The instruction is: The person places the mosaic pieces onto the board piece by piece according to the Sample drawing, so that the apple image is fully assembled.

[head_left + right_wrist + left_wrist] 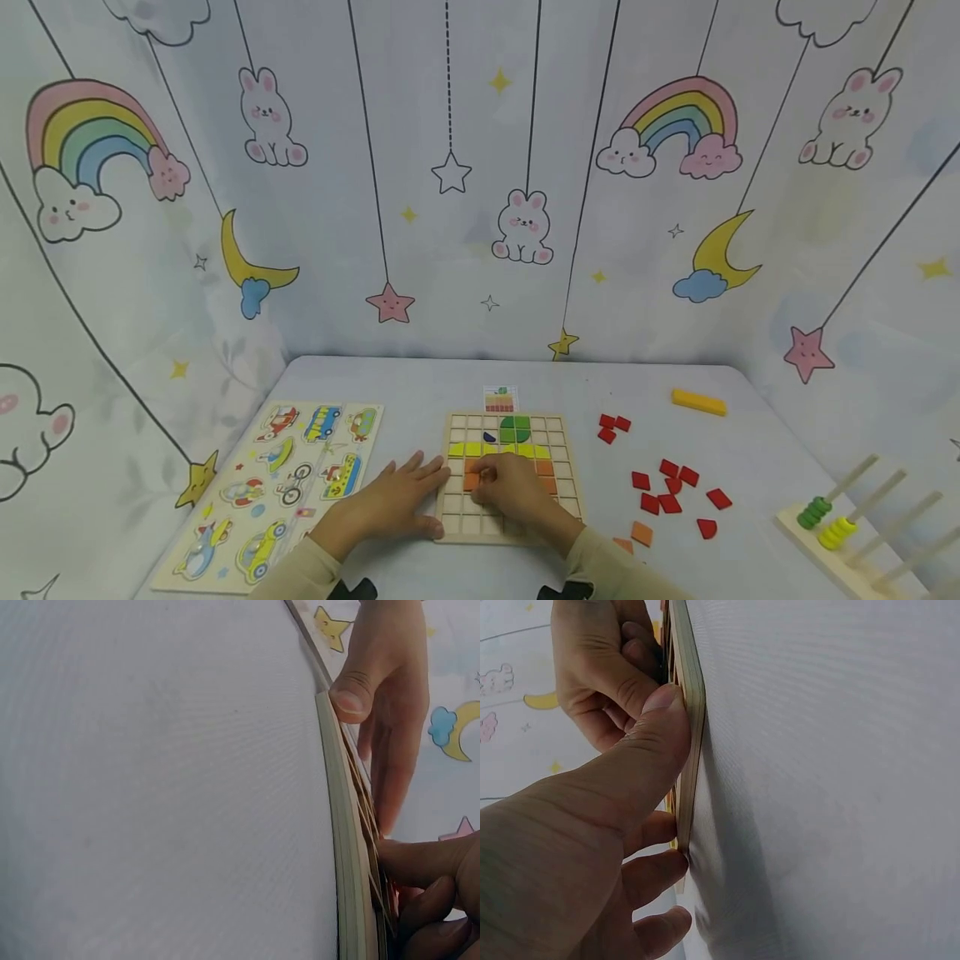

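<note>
A wooden grid board [457,527] lies on the table, holding green tiles [514,430], a yellow row [456,449], orange tiles [545,467] and a small dark blue piece [489,437]. My left hand [397,500] rests along the board's left edge, fingers extended, thumb at the near corner; the left wrist view shows the thumb on the board's rim [694,712]. Over the board's middle, my right hand [513,492] has its fingers curled and pinches at an orange square tile [471,482] in the grid. The fingers partly hide that tile.
Several red tiles [670,503] and two orange ones [642,533] lie right of the board. A picture card [500,399] stands behind it. A vehicle puzzle board [307,442] lies left, a yellow bar [699,402] back right, and a bead rack [847,542] at the right edge.
</note>
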Tool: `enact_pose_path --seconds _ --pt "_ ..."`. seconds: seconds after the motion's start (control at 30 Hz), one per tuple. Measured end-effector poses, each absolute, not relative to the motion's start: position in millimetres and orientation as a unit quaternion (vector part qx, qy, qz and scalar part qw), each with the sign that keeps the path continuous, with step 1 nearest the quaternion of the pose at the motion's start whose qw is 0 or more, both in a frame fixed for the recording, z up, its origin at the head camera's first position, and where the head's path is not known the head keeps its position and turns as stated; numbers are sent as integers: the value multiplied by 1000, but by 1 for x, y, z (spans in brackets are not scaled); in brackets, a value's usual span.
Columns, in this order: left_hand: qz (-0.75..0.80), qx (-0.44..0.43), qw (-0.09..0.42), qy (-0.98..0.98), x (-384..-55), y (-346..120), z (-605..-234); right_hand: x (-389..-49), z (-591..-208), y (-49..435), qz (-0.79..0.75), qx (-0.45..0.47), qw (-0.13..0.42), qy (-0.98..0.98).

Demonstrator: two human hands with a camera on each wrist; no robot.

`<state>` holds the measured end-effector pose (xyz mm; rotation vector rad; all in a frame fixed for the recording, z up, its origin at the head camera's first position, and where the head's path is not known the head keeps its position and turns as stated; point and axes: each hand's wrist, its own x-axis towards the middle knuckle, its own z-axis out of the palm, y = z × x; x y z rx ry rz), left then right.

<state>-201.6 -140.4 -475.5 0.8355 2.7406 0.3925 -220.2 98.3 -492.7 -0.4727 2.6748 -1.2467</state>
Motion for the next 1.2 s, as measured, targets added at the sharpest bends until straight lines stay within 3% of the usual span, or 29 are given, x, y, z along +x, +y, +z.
enact_pose_path --seconds 0.23,0.37,0.53,0.67,1.0,1.2 --pt "147 281 131 939 -200 -140 -476 -216 -485 132 -476 -154 82 862" --pt "145 282 131 939 -197 -138 -475 -202 -480 196 -536 -83 89 836" --pt "140 286 128 939 -195 -139 -472 -170 -484 282 -489 67 106 863" --pt "137 284 126 941 -198 -142 -474 -154 -493 325 -417 59 134 897" --pt "150 291 129 936 -203 -143 -482 -151 -504 320 -339 79 133 928" --pt "144 291 126 937 -203 -143 -481 -150 -500 318 -371 104 126 914"
